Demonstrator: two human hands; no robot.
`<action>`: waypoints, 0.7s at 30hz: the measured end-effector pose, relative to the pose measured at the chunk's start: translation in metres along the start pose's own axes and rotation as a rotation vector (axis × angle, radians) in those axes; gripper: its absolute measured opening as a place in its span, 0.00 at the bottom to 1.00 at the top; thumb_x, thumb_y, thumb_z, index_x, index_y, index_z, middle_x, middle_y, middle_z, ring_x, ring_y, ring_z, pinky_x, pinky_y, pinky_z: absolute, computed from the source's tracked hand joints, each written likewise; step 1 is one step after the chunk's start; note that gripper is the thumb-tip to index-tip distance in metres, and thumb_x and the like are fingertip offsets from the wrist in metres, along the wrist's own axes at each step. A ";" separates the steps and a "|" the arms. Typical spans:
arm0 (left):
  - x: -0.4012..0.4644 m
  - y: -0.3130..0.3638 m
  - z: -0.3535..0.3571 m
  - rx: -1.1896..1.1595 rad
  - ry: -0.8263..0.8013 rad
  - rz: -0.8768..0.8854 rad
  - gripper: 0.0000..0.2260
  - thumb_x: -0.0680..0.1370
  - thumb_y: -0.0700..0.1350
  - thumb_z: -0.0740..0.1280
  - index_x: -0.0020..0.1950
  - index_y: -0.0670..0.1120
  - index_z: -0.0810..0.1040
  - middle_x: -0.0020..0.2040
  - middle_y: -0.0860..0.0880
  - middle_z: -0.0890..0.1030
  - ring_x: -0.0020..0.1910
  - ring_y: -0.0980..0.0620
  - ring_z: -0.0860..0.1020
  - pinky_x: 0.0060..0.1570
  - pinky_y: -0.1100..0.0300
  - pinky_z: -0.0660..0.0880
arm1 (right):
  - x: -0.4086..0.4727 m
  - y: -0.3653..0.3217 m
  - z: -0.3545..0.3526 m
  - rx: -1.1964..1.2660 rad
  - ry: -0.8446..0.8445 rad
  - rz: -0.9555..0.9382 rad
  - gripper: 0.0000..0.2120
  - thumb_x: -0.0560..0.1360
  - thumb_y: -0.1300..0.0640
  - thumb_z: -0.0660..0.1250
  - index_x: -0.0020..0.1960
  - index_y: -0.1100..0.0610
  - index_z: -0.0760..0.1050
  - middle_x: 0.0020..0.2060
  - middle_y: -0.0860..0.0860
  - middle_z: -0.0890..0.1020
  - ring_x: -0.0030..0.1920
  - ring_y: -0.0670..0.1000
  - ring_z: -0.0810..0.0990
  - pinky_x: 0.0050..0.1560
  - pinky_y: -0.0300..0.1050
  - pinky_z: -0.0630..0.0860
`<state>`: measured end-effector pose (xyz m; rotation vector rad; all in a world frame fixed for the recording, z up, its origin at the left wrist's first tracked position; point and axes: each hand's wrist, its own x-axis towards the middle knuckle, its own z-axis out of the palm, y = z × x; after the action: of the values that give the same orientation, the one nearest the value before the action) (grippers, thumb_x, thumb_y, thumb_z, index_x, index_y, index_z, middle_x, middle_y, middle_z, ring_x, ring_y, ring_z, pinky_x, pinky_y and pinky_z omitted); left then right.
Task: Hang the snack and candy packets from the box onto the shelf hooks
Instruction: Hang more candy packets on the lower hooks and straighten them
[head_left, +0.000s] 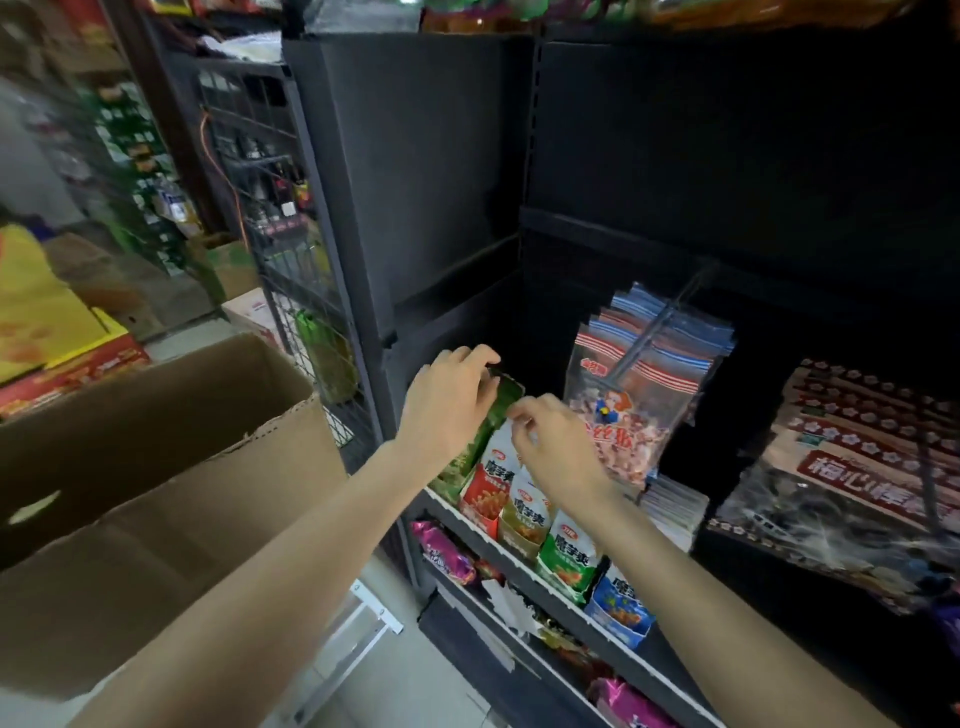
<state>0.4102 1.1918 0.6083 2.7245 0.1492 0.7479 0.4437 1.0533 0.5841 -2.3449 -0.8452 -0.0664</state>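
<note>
A dark green snack packet (480, 441) stands tilted at the left end of the black shelf (470, 522). My left hand (449, 402) grips its upper left side with curled fingers. My right hand (550, 449) pinches the packet's top right corner with thumb and fingertips. The open cardboard box (156, 467) sits at my left, its inside mostly hidden from this angle. Clear packets with red and blue stripes (641, 384) hang from a hook (649, 332) just right of my hands.
A row of red, olive, green and blue snack boxes (545, 540) lines the shelf edge below my right hand. Dark packets (852, 483) hang at far right. Purple packets (447, 553) lie on the lower shelf. A wire rack (291, 291) and stacked cartons (47, 332) stand left.
</note>
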 end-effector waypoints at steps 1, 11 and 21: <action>-0.006 -0.017 -0.005 -0.018 -0.010 -0.055 0.11 0.78 0.43 0.65 0.60 0.46 0.76 0.49 0.48 0.81 0.50 0.47 0.78 0.48 0.50 0.75 | 0.007 -0.012 0.010 0.022 -0.007 -0.021 0.12 0.78 0.62 0.59 0.59 0.57 0.77 0.53 0.53 0.76 0.52 0.51 0.77 0.53 0.43 0.73; -0.063 -0.204 -0.097 -0.031 -0.026 -0.627 0.09 0.78 0.45 0.62 0.57 0.49 0.77 0.52 0.50 0.80 0.52 0.47 0.77 0.48 0.55 0.73 | 0.094 -0.161 0.138 0.202 -0.272 -0.202 0.15 0.74 0.66 0.58 0.55 0.58 0.79 0.52 0.55 0.77 0.54 0.54 0.76 0.58 0.47 0.71; -0.084 -0.402 -0.083 -0.008 -0.478 -0.840 0.12 0.78 0.44 0.61 0.60 0.47 0.76 0.59 0.44 0.79 0.57 0.43 0.76 0.56 0.52 0.74 | 0.211 -0.229 0.308 -0.175 -0.732 -0.060 0.14 0.75 0.60 0.61 0.59 0.62 0.76 0.58 0.60 0.78 0.62 0.60 0.73 0.58 0.46 0.70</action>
<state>0.2884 1.5798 0.5060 2.3874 1.0668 -0.1356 0.4269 1.4857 0.5177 -2.5226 -1.2870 0.7624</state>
